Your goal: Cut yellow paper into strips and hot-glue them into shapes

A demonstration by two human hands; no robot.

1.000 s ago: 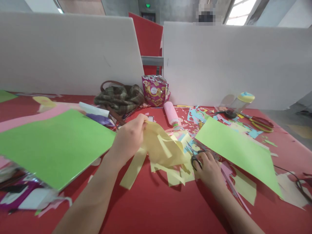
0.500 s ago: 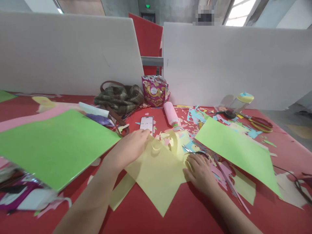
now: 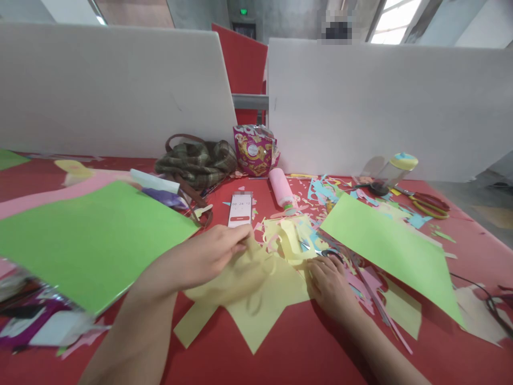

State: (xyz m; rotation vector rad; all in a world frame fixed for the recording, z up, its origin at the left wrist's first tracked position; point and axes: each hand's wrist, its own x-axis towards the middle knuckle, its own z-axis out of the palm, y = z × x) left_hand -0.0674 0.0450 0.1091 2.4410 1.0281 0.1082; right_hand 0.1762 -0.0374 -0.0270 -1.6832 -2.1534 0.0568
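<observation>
Phone scr. (image 3: 240, 210) — "00 24", rest unclr.

Soft, even light fills the scene, with a window (image 3: 393, 21) blown out to white high right of the snack bag (image 3: 256, 152). Nearer than the bag, motion blur smears the yellow paper (image 3: 236, 278) and a soft shadow edges the right forearm (image 3: 372, 331); far left of it, clutter (image 3: 52, 323) looks stretched and hazy.

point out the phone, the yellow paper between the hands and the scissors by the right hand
Phone (image 3: 240, 209): head view, on its screen.
Yellow paper (image 3: 266, 307): head view, on its flat front part.
Scissors (image 3: 331, 252): head view, on the dark handles.
</observation>
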